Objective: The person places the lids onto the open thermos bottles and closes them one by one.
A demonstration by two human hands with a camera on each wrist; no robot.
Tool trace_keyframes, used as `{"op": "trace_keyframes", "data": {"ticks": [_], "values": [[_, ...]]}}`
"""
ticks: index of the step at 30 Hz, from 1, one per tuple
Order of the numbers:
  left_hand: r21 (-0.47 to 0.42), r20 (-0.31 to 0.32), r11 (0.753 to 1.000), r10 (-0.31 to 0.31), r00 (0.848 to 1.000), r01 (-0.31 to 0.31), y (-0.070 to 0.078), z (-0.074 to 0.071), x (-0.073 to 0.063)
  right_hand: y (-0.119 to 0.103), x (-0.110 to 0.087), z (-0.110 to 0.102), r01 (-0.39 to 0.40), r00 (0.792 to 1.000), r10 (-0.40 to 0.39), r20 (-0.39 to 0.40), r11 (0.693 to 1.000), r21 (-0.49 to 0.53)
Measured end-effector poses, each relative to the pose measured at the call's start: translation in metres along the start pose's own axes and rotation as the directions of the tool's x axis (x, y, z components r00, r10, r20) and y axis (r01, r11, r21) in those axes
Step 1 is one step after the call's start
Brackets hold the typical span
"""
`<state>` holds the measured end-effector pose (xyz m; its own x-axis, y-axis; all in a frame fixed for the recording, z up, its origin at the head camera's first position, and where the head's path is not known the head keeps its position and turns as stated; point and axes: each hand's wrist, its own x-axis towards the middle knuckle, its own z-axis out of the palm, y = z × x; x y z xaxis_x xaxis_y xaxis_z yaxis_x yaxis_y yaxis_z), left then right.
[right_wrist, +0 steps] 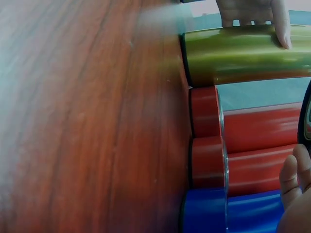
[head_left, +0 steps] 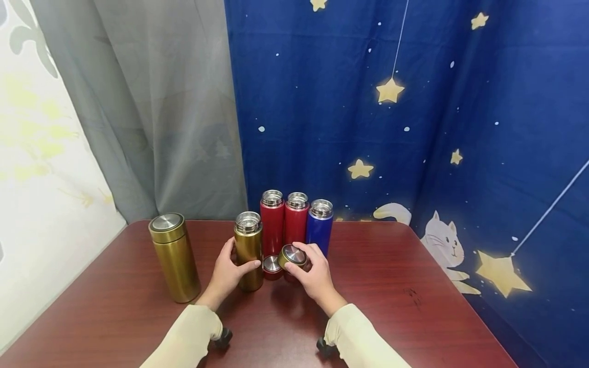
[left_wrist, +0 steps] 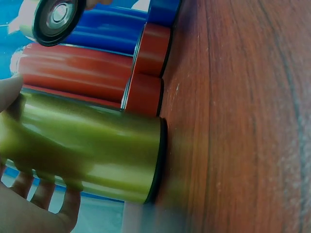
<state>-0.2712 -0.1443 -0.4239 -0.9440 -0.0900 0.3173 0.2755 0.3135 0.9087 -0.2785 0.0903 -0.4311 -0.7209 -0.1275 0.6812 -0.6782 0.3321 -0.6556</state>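
Note:
My left hand grips an upright gold thermos bottle, thumb across its front and fingers round its far side. The bottle's steel mouth is uncovered, and its base is at the tabletop in the left wrist view. Between thumb and fingers, my right hand holds a gold lid in the air, right of that bottle. The lid's dark-rimmed underside shows in the left wrist view. Farther left stands another gold thermos bottle with its lid on.
Behind my hands stand two lidless red bottles and a lidless blue bottle. Two red lids and a blue lid sit before them on the brown table. Curtains hang behind the table.

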Motion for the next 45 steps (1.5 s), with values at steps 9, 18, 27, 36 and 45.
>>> {"op": "trace_keyframes", "data": {"ticks": [9,18,27,36,45], "values": [[-0.016,0.035,1.0,0.008,0.999,-0.007,0.04,-0.003,-0.019,-0.004,0.009,-0.001,0.05,0.997,-0.048,-0.06,0.998,0.024],[-0.028,0.051,0.998,0.064,0.997,-0.062,0.007,0.003,-0.009,-0.045,0.02,-0.011,0.076,0.994,-0.069,-0.084,0.994,0.074],[-0.04,0.062,0.995,0.089,0.994,-0.086,-0.002,0.008,-0.01,-0.065,0.029,-0.013,0.052,0.997,-0.04,-0.068,0.983,0.175],[-0.063,0.07,0.993,0.102,0.992,-0.097,0.002,0.015,-0.014,-0.075,0.036,-0.013,0.046,0.998,-0.032,-0.061,0.968,0.247],[-0.045,0.085,0.995,0.087,0.993,-0.084,0.003,0.021,-0.015,-0.077,0.04,-0.013,0.066,0.997,-0.054,-0.058,0.967,0.245]]}}
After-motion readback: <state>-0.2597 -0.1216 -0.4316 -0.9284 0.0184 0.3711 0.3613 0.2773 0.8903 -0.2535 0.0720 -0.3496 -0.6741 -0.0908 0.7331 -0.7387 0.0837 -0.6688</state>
